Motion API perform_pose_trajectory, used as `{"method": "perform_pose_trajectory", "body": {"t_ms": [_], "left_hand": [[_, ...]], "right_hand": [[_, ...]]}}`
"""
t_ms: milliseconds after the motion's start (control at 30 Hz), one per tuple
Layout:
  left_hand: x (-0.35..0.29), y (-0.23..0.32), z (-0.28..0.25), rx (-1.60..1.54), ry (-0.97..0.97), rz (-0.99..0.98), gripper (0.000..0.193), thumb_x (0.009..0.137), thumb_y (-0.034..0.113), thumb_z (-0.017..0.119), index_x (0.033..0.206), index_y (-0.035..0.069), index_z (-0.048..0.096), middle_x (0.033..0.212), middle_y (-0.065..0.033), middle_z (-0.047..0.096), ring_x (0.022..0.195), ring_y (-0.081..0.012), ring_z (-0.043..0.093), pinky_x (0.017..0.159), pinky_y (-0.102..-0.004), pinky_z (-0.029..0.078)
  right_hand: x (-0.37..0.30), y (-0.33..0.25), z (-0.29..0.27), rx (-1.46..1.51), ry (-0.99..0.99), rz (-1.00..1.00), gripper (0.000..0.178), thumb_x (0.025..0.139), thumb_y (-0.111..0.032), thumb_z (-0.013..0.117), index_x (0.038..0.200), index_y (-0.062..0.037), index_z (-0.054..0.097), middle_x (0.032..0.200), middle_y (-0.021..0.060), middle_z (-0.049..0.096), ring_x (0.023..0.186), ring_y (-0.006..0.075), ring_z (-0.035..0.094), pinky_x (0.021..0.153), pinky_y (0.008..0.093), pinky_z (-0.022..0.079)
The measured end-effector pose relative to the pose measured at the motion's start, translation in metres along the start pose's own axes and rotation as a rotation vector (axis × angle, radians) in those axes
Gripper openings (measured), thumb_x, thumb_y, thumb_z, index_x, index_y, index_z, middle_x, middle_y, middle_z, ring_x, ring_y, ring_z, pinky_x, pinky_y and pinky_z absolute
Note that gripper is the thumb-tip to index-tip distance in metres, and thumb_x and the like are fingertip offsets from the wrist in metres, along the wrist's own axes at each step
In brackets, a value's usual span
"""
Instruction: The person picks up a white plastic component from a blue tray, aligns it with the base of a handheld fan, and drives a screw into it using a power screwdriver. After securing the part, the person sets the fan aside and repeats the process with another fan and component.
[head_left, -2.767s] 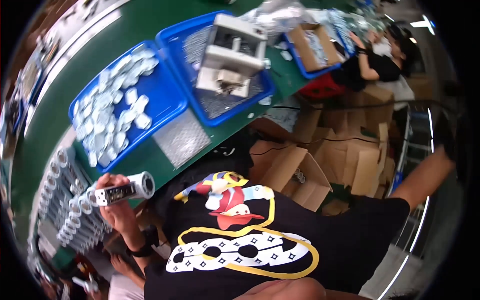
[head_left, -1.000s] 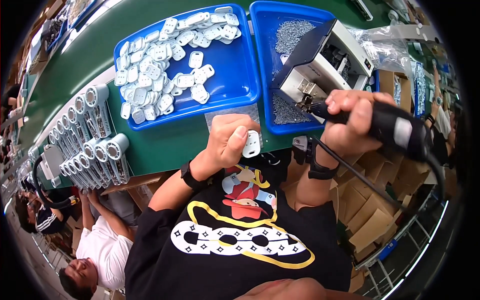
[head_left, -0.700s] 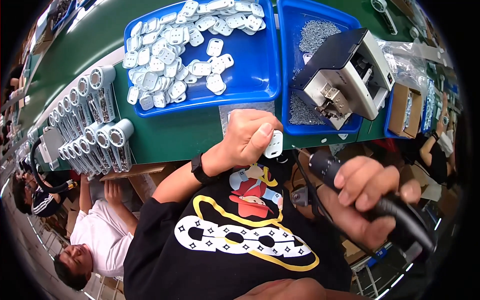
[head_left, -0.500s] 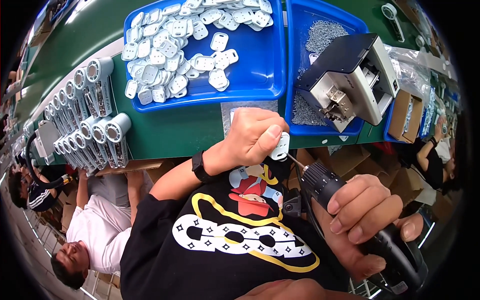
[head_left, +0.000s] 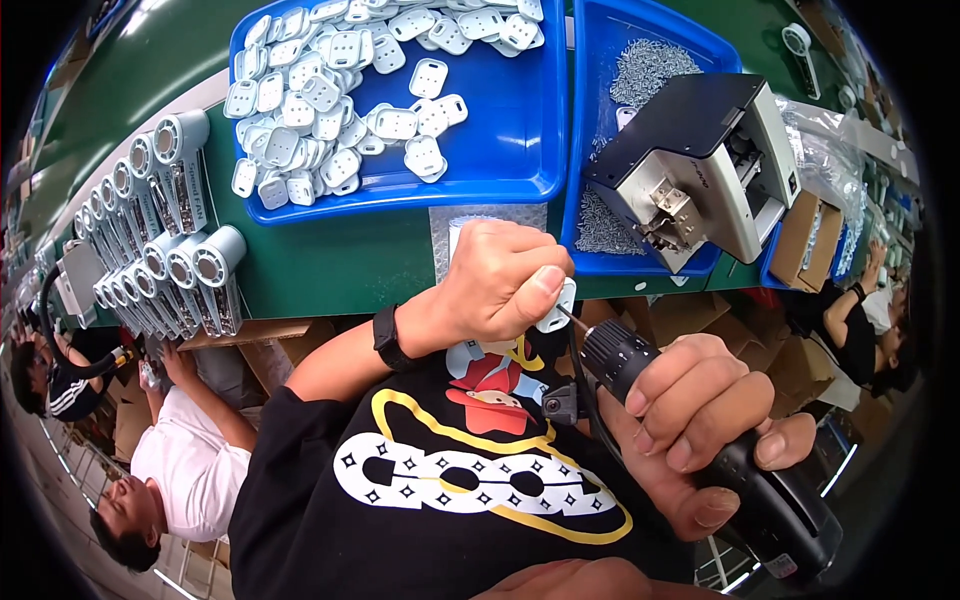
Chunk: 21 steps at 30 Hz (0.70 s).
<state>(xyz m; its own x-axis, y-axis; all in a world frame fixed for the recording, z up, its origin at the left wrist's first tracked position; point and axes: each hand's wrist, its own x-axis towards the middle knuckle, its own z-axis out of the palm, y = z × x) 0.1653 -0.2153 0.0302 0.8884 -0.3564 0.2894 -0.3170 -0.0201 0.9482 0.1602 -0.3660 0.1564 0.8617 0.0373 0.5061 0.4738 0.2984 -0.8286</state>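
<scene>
My left hand (head_left: 508,278) is closed around a small white plastic plate (head_left: 557,312) with rounded corners. Most of what lies inside the fist is hidden; a pale piece shows behind the knuckles. My right hand (head_left: 705,420) grips a black electric screwdriver (head_left: 620,357), its fingers wrapped over the body. The thin bit points up and left, and its tip meets the plate's face, or nearly so. Beyond my left hand, a blue tray (head_left: 500,170) holds many white plates (head_left: 320,93) of the same sort.
A second blue tray (head_left: 588,262) holds loose screws (head_left: 650,70) and a black-and-white screw-feeding machine (head_left: 680,130). Rows of handheld fans (head_left: 205,262) stand at left on the green table (head_left: 330,270). A cardboard box (head_left: 806,240) sits at right. Co-workers are on both sides.
The screwdriver has moved left and slightly up, bringing its bit closer to the plate. My left hand keeps its grip on the plate. The whole view has shifted a little.
</scene>
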Motion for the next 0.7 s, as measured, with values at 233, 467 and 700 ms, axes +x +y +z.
{"method": "perform_pose_trajectory", "body": {"t_ms": [233,467,700], "left_hand": [[-0.002,-0.003,-0.001,-0.026,0.002,0.032,0.032,0.095,0.024,0.047,0.076,0.003,0.063,0.063,-0.0119,0.057,0.055,-0.0316,0.059,0.053,-0.0405,0.046],[0.0,0.0,0.002,-0.068,0.019,-0.011,0.037,0.097,0.026,0.045,0.076,0.002,0.063,0.063,-0.0121,0.058,0.055,-0.0315,0.059,0.053,-0.0399,0.046],[-0.004,-0.002,0.004,-0.034,0.02,0.002,0.048,0.1,0.03,0.033,0.074,0.002,0.062,0.063,-0.0097,0.058,0.052,-0.0263,0.057,0.051,-0.0373,0.042]], "right_hand": [[-0.016,-0.011,-0.016,-0.014,0.009,-0.089,0.051,0.091,-0.022,0.074,0.122,-0.009,0.035,0.085,0.009,0.059,0.063,0.021,0.062,0.052,0.0351,0.056],[0.009,0.044,-0.069,-0.454,0.419,-0.005,0.036,0.093,-0.023,0.066,0.118,-0.0076,0.046,0.075,0.0088,0.058,0.055,0.0179,0.055,0.055,0.0391,0.05],[-0.006,-0.01,-0.006,0.017,0.265,-0.028,0.048,0.093,-0.025,0.07,0.124,-0.0109,0.036,0.075,0.0066,0.057,0.053,0.0174,0.056,0.048,0.0347,0.052]]}}
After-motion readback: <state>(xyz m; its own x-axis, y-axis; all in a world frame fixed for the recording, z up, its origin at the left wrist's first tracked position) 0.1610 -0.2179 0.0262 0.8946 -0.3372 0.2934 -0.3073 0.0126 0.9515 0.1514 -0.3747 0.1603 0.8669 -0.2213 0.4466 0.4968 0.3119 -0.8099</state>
